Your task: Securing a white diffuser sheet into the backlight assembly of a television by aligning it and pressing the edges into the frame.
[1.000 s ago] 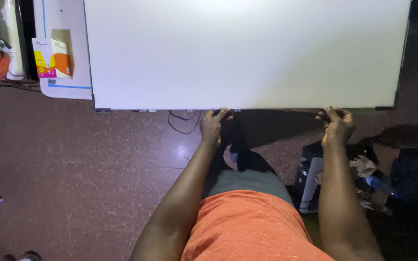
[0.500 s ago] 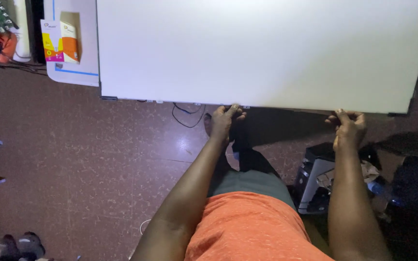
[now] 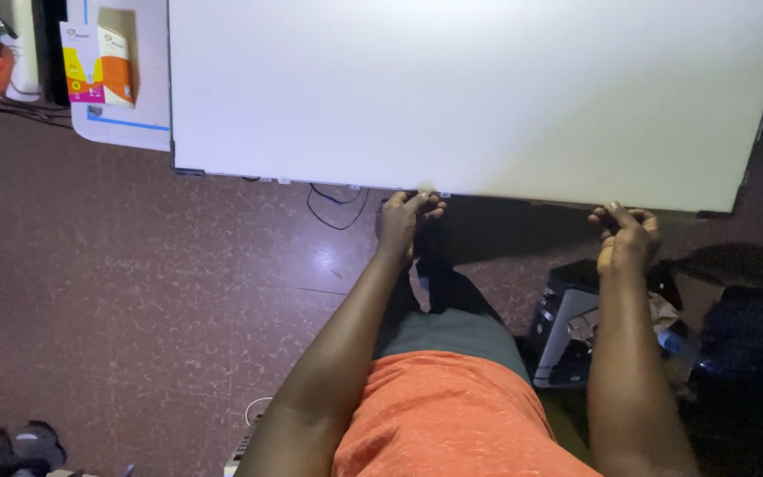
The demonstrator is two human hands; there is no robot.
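Beside the white panel [image 3: 479, 88], a carton [image 3: 97, 64]; below, a cable [image 3: 336, 205].

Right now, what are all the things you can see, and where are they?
White panel: one, big and flat, fills the top, held at its near edge.
Small box: one, yellow, pink and orange, top left, lying on a white sheet.
White sheet: one, with a blue line, top left.
Black cable: one, on the floor under the panel's edge.
Floor: brown, speckled, left and middle.
Grey device: one, on the floor at lower right.
Left hand: at the panel's near edge, middle.
Right hand: at the panel's near edge, right.
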